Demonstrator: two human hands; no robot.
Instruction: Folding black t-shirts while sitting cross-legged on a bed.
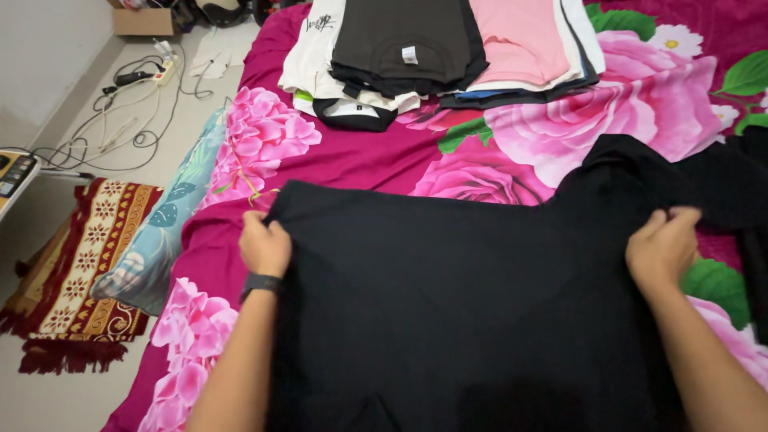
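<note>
Seen from above, across a bed (360, 160) covered in a magenta sheet printed with large pink roses and green leaves.

Spread flat over the near half of that bed: a large black fabric garment (448, 312), its top edge running straight between the two hands, one dark sleeve (720, 180) trailing off to the right.

Left hand (265, 246), dark watch band (261, 282) at the wrist: fingers curled closed, pinching the garment's upper left corner. Right hand (662, 248): fingers bent down and closed over the cloth near the base of the right sleeve, gripping a fold of it. Both forearms reaching up from the bottom edge, well apart, the black cloth stretched between them.

At the far end of the bed, well apart from the hands: a pile of folded clothes (400, 60), dark brown-grey shirt with a small white neck label on top, cream and black pieces beneath. Just beside it on the right, a folded pale pink top (520, 36) over white and dark layers.

Against the bed's left edge, a long bolster pillow (164, 232) with a blue leaf print. On the pale floor beyond, a red and gold patterned rug (80, 264), a tangle of cables with a power strip (136, 88), and a cardboard box (144, 20) near the wall.
</note>
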